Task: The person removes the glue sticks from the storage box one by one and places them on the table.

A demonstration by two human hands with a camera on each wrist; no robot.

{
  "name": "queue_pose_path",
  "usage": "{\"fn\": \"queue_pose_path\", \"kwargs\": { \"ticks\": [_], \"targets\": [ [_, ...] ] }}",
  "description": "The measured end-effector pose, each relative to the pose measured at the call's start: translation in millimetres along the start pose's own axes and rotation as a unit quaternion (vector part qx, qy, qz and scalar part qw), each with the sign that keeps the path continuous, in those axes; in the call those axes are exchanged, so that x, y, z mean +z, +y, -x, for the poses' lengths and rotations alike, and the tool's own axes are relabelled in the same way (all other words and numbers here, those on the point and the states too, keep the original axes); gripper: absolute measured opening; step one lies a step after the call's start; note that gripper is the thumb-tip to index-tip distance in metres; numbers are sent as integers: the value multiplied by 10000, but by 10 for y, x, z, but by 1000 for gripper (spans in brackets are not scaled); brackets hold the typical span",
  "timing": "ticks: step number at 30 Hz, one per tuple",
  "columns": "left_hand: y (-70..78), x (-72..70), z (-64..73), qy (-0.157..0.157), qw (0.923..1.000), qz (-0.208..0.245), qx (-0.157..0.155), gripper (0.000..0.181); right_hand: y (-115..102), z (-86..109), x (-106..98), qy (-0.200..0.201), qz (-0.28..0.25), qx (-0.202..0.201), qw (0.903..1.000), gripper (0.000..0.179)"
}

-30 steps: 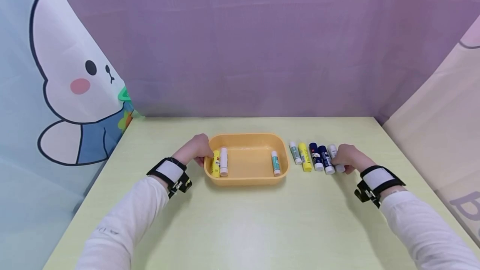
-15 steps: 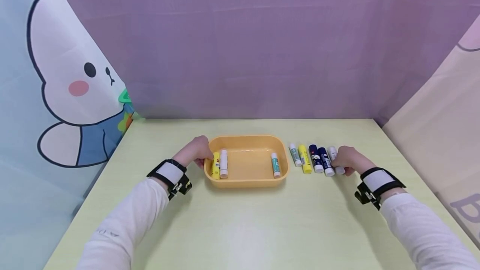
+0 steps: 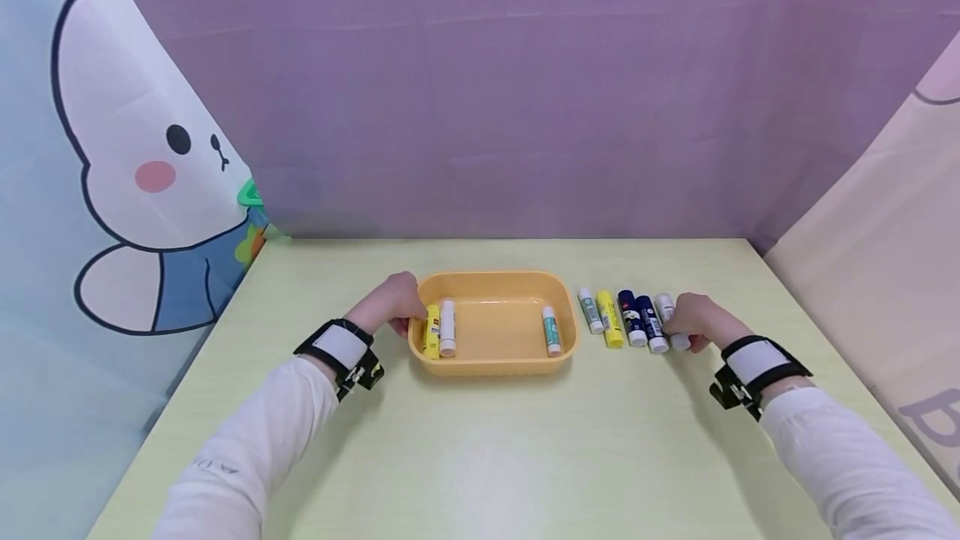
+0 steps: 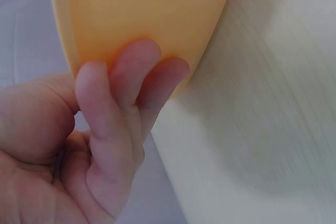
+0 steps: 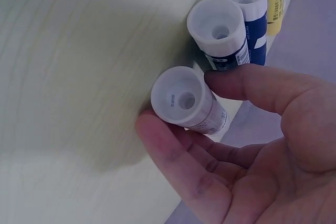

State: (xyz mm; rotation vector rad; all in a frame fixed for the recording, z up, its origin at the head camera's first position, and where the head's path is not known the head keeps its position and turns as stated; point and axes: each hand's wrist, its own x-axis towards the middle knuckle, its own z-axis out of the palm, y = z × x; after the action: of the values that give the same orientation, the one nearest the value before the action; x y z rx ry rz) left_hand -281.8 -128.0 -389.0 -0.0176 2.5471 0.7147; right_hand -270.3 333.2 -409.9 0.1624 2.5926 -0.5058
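Note:
My left hand [image 3: 397, 304] grips the left end of a yellow-orange plastic tray [image 3: 498, 366]. In the left wrist view its fingers [image 4: 107, 108] lie against the tray's outer wall, with the thumb up at the rim. A yellow glue stick [image 3: 431, 332] and a white one [image 3: 447, 327] lie at the tray's left end, and a teal-and-white glue stick [image 3: 551, 330] lies at its right. My right hand [image 3: 697, 319] pinches a white glue stick [image 5: 181, 98] between thumb and fingers, at the right end of a row on the table.
Left of the pinched stick lie two dark blue glue sticks [image 3: 651, 323], a yellow glue stick [image 3: 609, 319] and a small teal-and-white glue stick [image 3: 590, 311], side by side. The pale table [image 3: 480, 457] meets a purple cloth [image 3: 495, 107] behind and printed cloths at both sides.

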Motion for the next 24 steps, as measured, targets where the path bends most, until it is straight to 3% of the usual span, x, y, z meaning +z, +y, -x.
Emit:
{"fn": "queue_pose_path", "kwargs": {
  "ticks": [13, 24],
  "targets": [
    [26, -20, 11, -101, 9999, 13, -120, 23, -20, 37, -20, 32, -1, -59, 10000, 22],
    [-7, 7, -32, -30, 10000, 14, -13, 22, -26, 49, -58, 10, 84, -31, 10000, 26]
  ]
}}
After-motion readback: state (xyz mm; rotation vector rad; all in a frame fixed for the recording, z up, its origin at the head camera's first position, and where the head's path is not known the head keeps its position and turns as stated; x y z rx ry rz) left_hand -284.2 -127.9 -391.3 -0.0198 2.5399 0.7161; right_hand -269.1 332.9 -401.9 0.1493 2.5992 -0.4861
